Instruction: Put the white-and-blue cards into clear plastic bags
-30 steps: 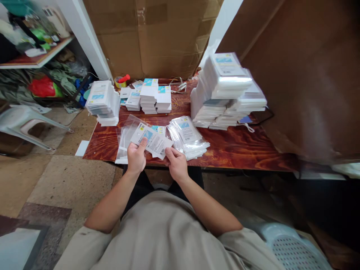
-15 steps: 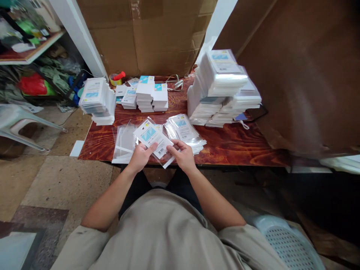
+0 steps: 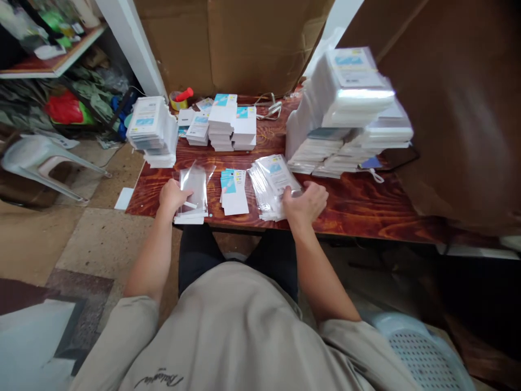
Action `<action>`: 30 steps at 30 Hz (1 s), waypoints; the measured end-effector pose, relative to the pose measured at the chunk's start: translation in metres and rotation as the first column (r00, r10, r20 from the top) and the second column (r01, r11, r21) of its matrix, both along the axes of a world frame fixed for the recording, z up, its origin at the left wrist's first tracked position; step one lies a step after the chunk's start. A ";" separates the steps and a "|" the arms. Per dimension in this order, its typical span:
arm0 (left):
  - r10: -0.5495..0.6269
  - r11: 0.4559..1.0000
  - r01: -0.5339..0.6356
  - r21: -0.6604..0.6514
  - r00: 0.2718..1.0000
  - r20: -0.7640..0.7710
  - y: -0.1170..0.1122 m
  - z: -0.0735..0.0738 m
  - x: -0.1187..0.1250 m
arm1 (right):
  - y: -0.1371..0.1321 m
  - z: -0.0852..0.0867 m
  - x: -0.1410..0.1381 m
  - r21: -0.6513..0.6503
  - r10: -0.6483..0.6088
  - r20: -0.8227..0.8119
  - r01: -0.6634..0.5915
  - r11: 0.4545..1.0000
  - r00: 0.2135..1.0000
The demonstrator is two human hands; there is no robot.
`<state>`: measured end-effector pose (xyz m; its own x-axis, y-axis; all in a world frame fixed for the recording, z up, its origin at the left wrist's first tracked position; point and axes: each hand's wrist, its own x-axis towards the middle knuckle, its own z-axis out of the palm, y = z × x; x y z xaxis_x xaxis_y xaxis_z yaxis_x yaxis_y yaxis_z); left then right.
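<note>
My left hand (image 3: 172, 196) rests at the left side of a stack of clear plastic bags (image 3: 196, 187) near the table's front edge. Its thumb reaches out over the bags, apart from the fingers. On the right, my right hand (image 3: 305, 205) grips the lower right corner of a bagged card (image 3: 277, 169) on top of a fanned pile of such cards, thumb above. The fingers' undersides are hidden. Between my hands lies a small pile of loose printed cards (image 3: 235, 198), white and blue with yellow marks.
Tall stacks of bagged cards (image 3: 342, 103) rise at the right back, and another stack (image 3: 151, 130) stands at the left. Behind the middle are stacks of loose cards (image 3: 222, 127), a tape roll (image 3: 179, 102) and a white cable (image 3: 268, 108). Cardboard (image 3: 252, 49) walls the back.
The bagged card that both hands held in the middle now lies on the right pile under my right hand. My left hand has moved left to the clear bags, uncovering the loose cards.
</note>
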<state>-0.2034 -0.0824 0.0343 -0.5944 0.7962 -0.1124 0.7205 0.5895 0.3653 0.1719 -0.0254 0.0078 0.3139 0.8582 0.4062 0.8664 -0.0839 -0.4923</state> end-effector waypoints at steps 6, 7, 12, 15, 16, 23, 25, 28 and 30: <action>0.006 0.990 -0.007 0.139 1.000 0.005 -0.002 0.004 -0.010 | -0.033 0.013 -0.055 -0.064 0.807 0.182 -0.812 0.580 0.562; 0.011 0.987 -0.009 0.159 1.000 -0.010 -0.005 0.006 -0.010 | -0.036 0.017 -0.063 -0.152 0.862 0.214 -0.856 0.495 0.460; -0.057 0.878 -0.040 0.478 0.981 0.187 -0.009 0.008 -0.003 | -0.040 0.033 -0.081 -0.484 0.940 0.289 -0.820 0.306 0.181; -0.123 0.725 -0.392 0.566 0.735 0.667 -0.005 0.002 0.012 | -0.039 0.035 -0.079 -0.516 0.940 0.295 -0.799 0.309 0.172; -0.150 0.689 -0.488 0.536 0.627 0.764 -0.004 -0.001 0.017 | -0.038 0.034 -0.078 -0.514 0.939 0.286 -0.797 0.317 0.189; -0.279 0.585 -0.688 0.431 0.328 0.903 -0.002 -0.009 0.044 | -0.041 0.022 -0.061 -0.118 0.850 -0.071 -0.850 0.513 0.523; -0.294 0.570 -0.708 0.418 0.299 0.908 -0.003 -0.010 0.050 | -0.049 0.024 -0.059 0.110 0.692 -0.353 -0.707 0.699 0.629; -0.335 0.559 -0.729 0.394 0.236 0.912 -0.004 -0.009 0.063 | -0.063 0.026 -0.066 0.181 0.439 -0.756 -0.489 0.853 0.485; -0.357 0.572 -0.723 0.387 0.205 0.911 -0.006 -0.008 0.075 | -0.067 0.022 -0.076 0.155 0.341 -0.878 -0.476 0.866 0.335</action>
<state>-0.1281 -0.0880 0.0262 -0.6232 0.7511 -0.2179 -0.5196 -0.1894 0.8331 0.0955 -0.0927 0.0296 0.0266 0.9988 0.0408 -0.0705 0.0426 -0.9966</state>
